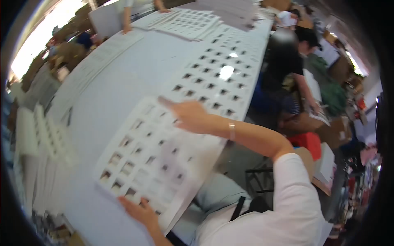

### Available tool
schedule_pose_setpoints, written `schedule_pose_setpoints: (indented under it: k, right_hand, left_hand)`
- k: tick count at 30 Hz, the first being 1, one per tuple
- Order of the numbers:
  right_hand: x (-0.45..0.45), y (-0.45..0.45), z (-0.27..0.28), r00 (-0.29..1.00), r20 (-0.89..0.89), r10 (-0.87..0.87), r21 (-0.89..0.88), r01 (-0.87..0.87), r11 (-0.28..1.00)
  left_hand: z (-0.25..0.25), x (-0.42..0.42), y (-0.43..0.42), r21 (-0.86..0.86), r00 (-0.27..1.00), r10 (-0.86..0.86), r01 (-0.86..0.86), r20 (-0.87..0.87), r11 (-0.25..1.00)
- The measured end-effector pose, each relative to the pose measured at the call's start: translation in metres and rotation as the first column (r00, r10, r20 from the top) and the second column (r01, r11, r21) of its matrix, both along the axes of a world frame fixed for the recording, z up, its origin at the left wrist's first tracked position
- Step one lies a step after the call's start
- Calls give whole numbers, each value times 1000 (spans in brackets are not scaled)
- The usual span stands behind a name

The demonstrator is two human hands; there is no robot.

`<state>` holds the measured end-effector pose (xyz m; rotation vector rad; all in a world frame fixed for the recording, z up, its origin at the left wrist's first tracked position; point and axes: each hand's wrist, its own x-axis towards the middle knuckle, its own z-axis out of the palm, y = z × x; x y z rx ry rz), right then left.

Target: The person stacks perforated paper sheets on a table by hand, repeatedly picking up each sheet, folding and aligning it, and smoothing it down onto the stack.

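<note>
A large white sheet [141, 164] with rows of small dark rectangular marks lies in front of me, its right side reaching the table edge. My left hand [139, 211] rests at the sheet's near edge, thumb and fingers apart. At the far edge, my right hand [191, 115] touches the sheet. One finger stretches left and the others look bent, but blur hides whether they pinch the paper. Beyond my right hand, more sheets with dark marks [211, 86] run along the table's right side.
The long pale table [123, 78] carries stacked sheets [188, 24] at its far end and papers [88, 61] along its left edge. Another person's hand [126, 30] touches the far edge. At right, a co-worker's arm [305, 88] reaches down near a red object [307, 144].
</note>
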<state>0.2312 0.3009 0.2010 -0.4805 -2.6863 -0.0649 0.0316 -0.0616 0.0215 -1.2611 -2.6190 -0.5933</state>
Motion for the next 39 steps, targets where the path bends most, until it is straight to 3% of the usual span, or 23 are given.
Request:
schedule_pose_setpoints:
  k: [2, 3, 5, 7, 15, 18, 23, 25, 26, 27, 29, 30, 31, 32, 33, 34, 35, 36, 39]
  right_hand:
    - [54, -16, -52, 938, 343, -58, -63, 85, 994]
    - [74, -20, -77, 901, 409, -144, -10, 162, 987]
    - [83, -29, -130, 848, 134, -513, 194, 485, 853]
    - [84, -30, -142, 860, 76, -505, 89, 499, 862]
    - [77, -19, -162, 815, -97, -571, 27, 576, 817]
    - [73, -21, -167, 808, -174, -562, 101, 583, 806]
    - [73, -19, -169, 780, -149, -607, 28, 617, 786]
    - [61, -20, -145, 766, -110, -634, 0, 638, 770]
    - [53, -7, -127, 765, -197, -613, -41, 619, 785]
    - [42, -6, -77, 751, -401, -525, -140, 516, 845]
    - [23, 7, -3, 468, -793, -390, -151, 470, 870]
    - [17, 6, 30, 308, -903, -300, -178, 368, 913]
    - [14, -4, 55, 245, -938, -244, -161, 314, 936]
    - [11, -9, 61, 302, -943, -140, -29, 344, 938]
    - [8, -13, 50, 422, -894, -149, 9, 350, 937]
    - [9, -29, 43, 617, -753, -228, -40, 303, 952]
    - [11, -35, 30, 783, -581, -220, 46, 302, 952]
    - [17, -37, 5, 864, -434, -255, 102, 328, 939]
    - [55, -33, -87, 837, -197, -511, 44, 528, 848]
  left_hand:
    - [8, 4, 1, -33, 992, 56, -53, 111, 998]
    - [16, 8, 5, -24, 982, 72, -69, 177, 997]
    - [28, 8, 6, -42, 977, 118, -112, 179, 993]
    - [29, 14, 9, -54, 970, 120, -111, 211, 992]
    - [27, 12, 8, -32, 963, 117, -112, 241, 993]
    - [29, 13, 8, -51, 956, 131, -122, 261, 991]
    - [14, 9, 6, -48, 973, 123, -116, 193, 992]
    - [17, 9, 3, -59, 969, 145, -136, 201, 989]
    - [18, 0, -1, -56, 969, 175, -167, 174, 984]
    - [15, -1, -1, -58, 970, 176, -168, 171, 984]
    - [9, 7, 4, -45, 968, 160, -154, 194, 987]
    - [14, 9, 3, -44, 965, 146, -140, 219, 989]
    - [21, 12, 5, -37, 963, 139, -134, 231, 990]
    - [27, 15, 9, -37, 960, 138, -133, 245, 990]
    - [31, 17, 7, -45, 958, 143, -136, 250, 990]
    - [33, 17, 6, -57, 956, 148, -138, 253, 989]
    - [30, 16, 2, -74, 959, 142, -127, 245, 989]
    - [26, 14, 1, -84, 962, 140, -123, 235, 989]
    - [31, 13, 7, -71, 964, 123, -110, 235, 991]
